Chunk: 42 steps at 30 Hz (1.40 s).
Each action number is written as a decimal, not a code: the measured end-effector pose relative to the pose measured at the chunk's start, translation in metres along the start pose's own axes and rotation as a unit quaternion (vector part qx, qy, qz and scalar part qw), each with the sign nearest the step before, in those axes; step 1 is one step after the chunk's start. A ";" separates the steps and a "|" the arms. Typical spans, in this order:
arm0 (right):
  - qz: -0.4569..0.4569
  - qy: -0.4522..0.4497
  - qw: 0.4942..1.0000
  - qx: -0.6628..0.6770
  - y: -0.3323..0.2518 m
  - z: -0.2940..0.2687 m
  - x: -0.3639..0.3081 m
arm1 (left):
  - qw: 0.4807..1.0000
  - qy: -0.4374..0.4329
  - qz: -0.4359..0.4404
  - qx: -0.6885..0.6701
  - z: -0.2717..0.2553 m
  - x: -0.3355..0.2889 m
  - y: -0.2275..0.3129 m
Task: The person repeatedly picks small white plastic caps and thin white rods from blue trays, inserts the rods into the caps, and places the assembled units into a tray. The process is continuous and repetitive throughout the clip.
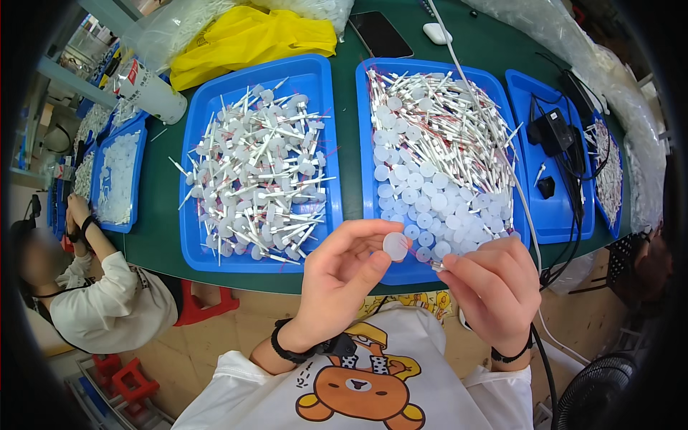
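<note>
My left hand (pixel 340 272) pinches a translucent white plastic disc (pixel 395 246) between thumb and fingers, just over the near edge of the middle blue tray (pixel 367 179). Close to its right, my right hand (pixel 498 287) grips the small white connector end (pixel 436 266) of a thin-wired piece. Fine reddish wires run from that end toward the disc; whether they pass through it I cannot tell. Inside the middle tray lie loose discs (pixel 430 208) and a heap of white wired sticks (pixel 444 115). The left blue tray (pixel 188 236) holds many sticks with discs on them.
A blue tray (pixel 534 222) at right holds a black power adapter (pixel 552 132) and cables. A white cable (pixel 527 208) crosses the middle tray. Behind are a phone (pixel 381 34), a yellow bag (pixel 251 43) and a white cup (pixel 154 93). Another person (pixel 107 287) sits at left.
</note>
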State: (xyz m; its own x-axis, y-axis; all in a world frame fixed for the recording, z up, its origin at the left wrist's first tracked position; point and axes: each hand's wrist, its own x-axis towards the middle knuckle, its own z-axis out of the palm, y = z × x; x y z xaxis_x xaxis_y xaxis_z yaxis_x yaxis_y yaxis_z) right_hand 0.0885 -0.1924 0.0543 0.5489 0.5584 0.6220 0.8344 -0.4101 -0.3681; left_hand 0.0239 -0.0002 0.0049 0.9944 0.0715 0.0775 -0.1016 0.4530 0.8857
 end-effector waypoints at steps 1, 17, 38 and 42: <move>0.000 -0.002 1.000 0.003 0.000 0.000 -0.001 | 1.000 0.001 0.002 -0.004 0.001 0.000 0.000; -0.026 -0.067 0.997 -0.028 0.004 -0.020 0.001 | 0.993 -0.058 0.022 0.096 -0.002 0.006 0.004; 0.009 -0.021 0.997 0.074 0.003 -0.017 -0.004 | 0.987 -0.135 -0.040 0.081 -0.007 0.004 0.006; 0.010 -0.008 0.998 0.062 -0.001 -0.020 -0.004 | 0.991 -0.105 -0.082 -0.001 -0.001 0.000 0.005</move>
State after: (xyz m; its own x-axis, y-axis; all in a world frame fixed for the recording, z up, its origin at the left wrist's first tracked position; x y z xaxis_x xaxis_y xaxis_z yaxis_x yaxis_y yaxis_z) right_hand 0.0843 -0.2086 0.0665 0.5657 0.5622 0.6032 0.8222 -0.3292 -0.4643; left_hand 0.0229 0.0025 0.0090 0.9814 -0.1899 0.0267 0.0618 0.4451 0.8934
